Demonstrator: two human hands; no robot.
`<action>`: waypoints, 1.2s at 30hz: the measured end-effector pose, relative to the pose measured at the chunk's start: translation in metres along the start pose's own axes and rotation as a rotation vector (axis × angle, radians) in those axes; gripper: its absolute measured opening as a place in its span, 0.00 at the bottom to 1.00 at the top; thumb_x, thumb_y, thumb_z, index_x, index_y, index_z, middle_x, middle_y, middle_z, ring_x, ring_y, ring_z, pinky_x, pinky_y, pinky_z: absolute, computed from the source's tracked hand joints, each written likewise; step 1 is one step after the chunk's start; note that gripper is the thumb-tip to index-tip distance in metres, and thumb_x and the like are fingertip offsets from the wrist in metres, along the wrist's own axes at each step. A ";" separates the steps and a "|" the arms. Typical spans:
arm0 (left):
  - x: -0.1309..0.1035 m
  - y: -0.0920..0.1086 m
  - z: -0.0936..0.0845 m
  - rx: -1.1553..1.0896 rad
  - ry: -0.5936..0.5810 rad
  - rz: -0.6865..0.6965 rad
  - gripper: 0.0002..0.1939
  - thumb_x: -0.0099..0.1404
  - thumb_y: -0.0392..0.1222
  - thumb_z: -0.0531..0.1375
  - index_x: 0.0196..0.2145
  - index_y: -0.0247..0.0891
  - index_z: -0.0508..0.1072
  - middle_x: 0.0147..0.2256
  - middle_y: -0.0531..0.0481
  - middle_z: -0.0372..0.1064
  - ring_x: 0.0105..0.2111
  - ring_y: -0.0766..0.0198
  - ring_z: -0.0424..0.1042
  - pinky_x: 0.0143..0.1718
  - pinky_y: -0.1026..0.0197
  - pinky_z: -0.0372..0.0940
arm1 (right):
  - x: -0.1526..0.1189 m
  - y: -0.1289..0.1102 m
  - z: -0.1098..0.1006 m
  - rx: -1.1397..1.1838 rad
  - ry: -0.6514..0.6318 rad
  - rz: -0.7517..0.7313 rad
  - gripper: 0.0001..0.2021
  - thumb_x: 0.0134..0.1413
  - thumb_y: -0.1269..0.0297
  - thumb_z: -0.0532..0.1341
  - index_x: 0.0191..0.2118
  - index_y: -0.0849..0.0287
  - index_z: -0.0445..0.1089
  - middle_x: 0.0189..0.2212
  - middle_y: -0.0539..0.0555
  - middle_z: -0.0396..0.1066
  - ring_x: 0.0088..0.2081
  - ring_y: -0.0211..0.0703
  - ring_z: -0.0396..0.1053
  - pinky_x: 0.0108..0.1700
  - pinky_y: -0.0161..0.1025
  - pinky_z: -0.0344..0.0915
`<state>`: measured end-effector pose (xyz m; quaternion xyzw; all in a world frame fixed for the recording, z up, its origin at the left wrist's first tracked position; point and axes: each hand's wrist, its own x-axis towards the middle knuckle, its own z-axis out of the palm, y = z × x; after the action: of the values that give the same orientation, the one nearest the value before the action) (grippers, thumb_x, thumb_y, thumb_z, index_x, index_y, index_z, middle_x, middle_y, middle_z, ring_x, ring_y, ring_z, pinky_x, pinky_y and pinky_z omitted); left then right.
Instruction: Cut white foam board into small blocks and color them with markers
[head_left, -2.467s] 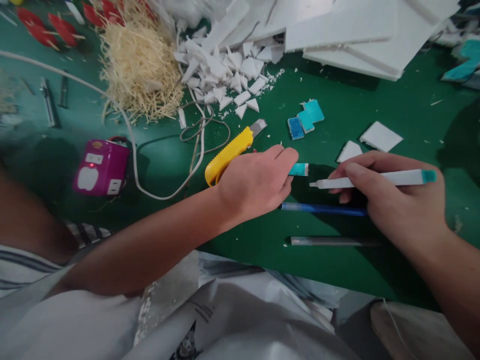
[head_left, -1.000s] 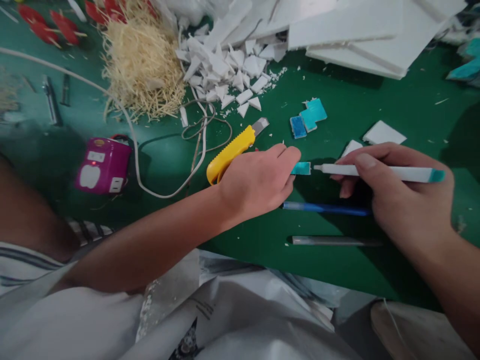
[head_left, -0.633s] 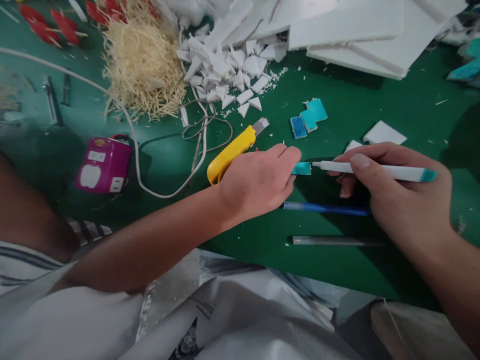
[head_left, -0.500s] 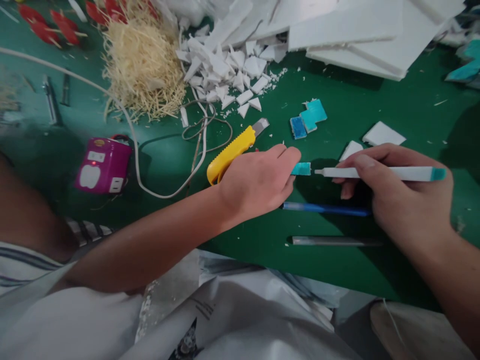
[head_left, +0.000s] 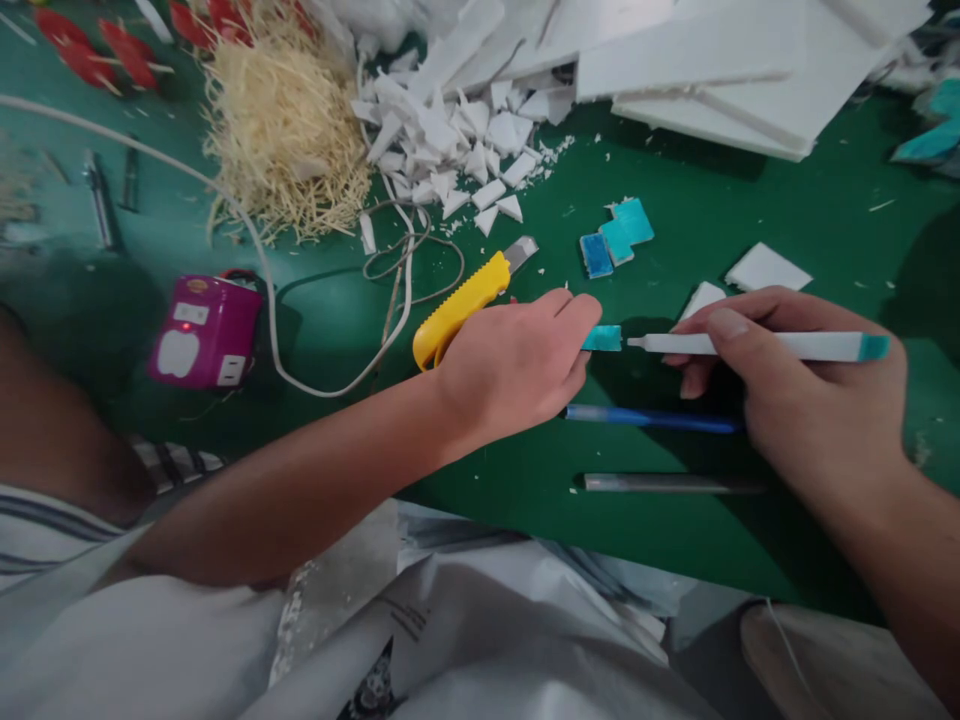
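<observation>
A green table [head_left: 750, 200] carries the work, with white foam boards [head_left: 697, 60] stacked along its far edge, a heap of pale straw-like sticks [head_left: 281, 120] and a pile of white foam offcuts [head_left: 442, 130] beside them. The left hand [head_left: 517, 365] reaches in across the body, knuckles up, fingers curled and pinching a small teal-painted foam piece [head_left: 602, 338] at its tip, just above the table. The right hand [head_left: 795, 400] grips a white marker with a teal end [head_left: 757, 346], held nearly level, its tip just beside the foam piece. A purple power adapter [head_left: 204, 332] lies far left, a yellow utility knife [head_left: 469, 297] behind the left hand, a blue pen [head_left: 652, 417] and a grey pen [head_left: 667, 483] under the hands, and teal foam squares [head_left: 616, 236] beyond.
</observation>
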<state>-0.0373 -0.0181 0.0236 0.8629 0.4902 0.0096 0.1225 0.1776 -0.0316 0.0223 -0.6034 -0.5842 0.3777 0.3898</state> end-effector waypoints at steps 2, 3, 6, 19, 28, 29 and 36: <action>0.000 0.000 0.000 0.002 -0.005 -0.001 0.11 0.75 0.40 0.57 0.50 0.38 0.76 0.45 0.47 0.80 0.38 0.56 0.80 0.28 0.57 0.59 | 0.000 0.001 0.000 -0.021 0.006 -0.008 0.09 0.65 0.66 0.67 0.31 0.50 0.80 0.20 0.47 0.74 0.22 0.37 0.70 0.30 0.39 0.70; 0.000 0.000 0.000 0.003 -0.008 -0.002 0.11 0.75 0.40 0.57 0.51 0.38 0.76 0.45 0.47 0.80 0.38 0.56 0.80 0.28 0.57 0.59 | 0.000 0.001 -0.001 -0.027 0.006 -0.008 0.09 0.65 0.65 0.67 0.31 0.51 0.80 0.20 0.47 0.74 0.22 0.37 0.70 0.29 0.39 0.69; 0.000 0.000 0.001 0.007 -0.009 -0.006 0.11 0.75 0.40 0.57 0.51 0.38 0.76 0.45 0.47 0.80 0.38 0.55 0.80 0.28 0.57 0.59 | 0.000 0.001 -0.001 -0.026 -0.009 0.009 0.10 0.65 0.63 0.68 0.29 0.51 0.79 0.19 0.47 0.73 0.22 0.38 0.69 0.28 0.39 0.68; -0.002 -0.001 0.001 -0.016 0.024 0.013 0.11 0.75 0.40 0.56 0.50 0.38 0.76 0.44 0.46 0.80 0.37 0.57 0.80 0.27 0.58 0.60 | 0.000 -0.004 0.002 -0.017 0.000 0.026 0.07 0.61 0.59 0.69 0.31 0.51 0.81 0.18 0.47 0.73 0.21 0.38 0.69 0.27 0.39 0.69; -0.001 0.000 0.001 -0.006 0.018 0.011 0.10 0.76 0.40 0.56 0.49 0.38 0.76 0.43 0.47 0.79 0.36 0.57 0.80 0.27 0.59 0.58 | 0.001 -0.003 0.003 -0.004 0.007 0.037 0.09 0.61 0.66 0.67 0.29 0.52 0.80 0.18 0.47 0.73 0.21 0.37 0.70 0.27 0.37 0.68; -0.001 0.000 0.001 -0.005 0.016 0.010 0.10 0.76 0.40 0.56 0.49 0.38 0.76 0.43 0.47 0.79 0.36 0.57 0.80 0.27 0.58 0.58 | 0.001 -0.003 0.003 -0.002 0.008 0.033 0.09 0.61 0.66 0.67 0.29 0.52 0.80 0.18 0.47 0.73 0.21 0.37 0.70 0.27 0.37 0.68; -0.001 0.000 0.000 0.004 0.006 0.011 0.11 0.76 0.40 0.56 0.50 0.37 0.76 0.43 0.47 0.79 0.37 0.57 0.80 0.27 0.58 0.58 | 0.000 -0.004 0.001 0.007 0.019 0.022 0.09 0.60 0.66 0.67 0.29 0.50 0.80 0.18 0.46 0.73 0.21 0.38 0.70 0.28 0.39 0.70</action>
<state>-0.0377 -0.0189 0.0233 0.8657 0.4859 0.0120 0.1194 0.1750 -0.0312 0.0257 -0.6120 -0.5726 0.3782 0.3933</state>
